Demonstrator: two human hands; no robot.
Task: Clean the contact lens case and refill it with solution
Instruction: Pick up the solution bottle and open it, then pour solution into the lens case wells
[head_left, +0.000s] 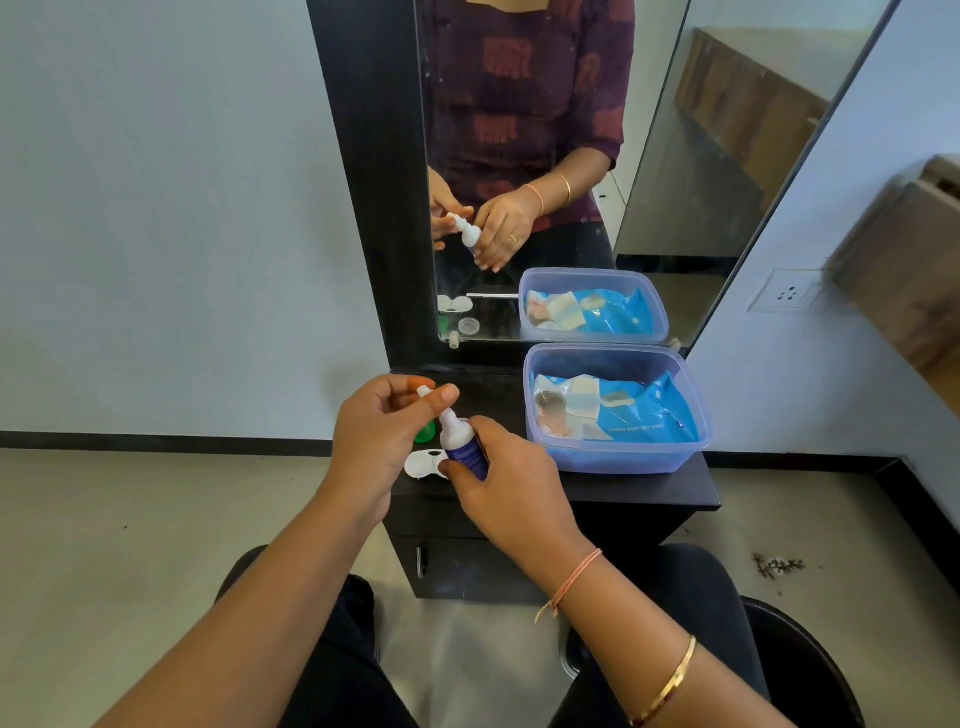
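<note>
A small solution bottle (461, 442), white above with a dark blue label, tilts up to the left above the black dresser top (613, 488). My right hand (511, 480) grips its body. My left hand (382, 431) pinches the white cap or nozzle (427, 392) at its tip between thumb and fingers. Beneath the bottle lies the white contact lens case (422, 462), partly hidden by my hands. A green cap (426, 431) sits just behind it.
A clear blue plastic tub (618, 457) holding a blue wet-wipes pack stands at the right of the dresser top. A tall mirror (545, 171) rises behind, reflecting my hands and the tub. A black chair edge (810, 660) is at lower right.
</note>
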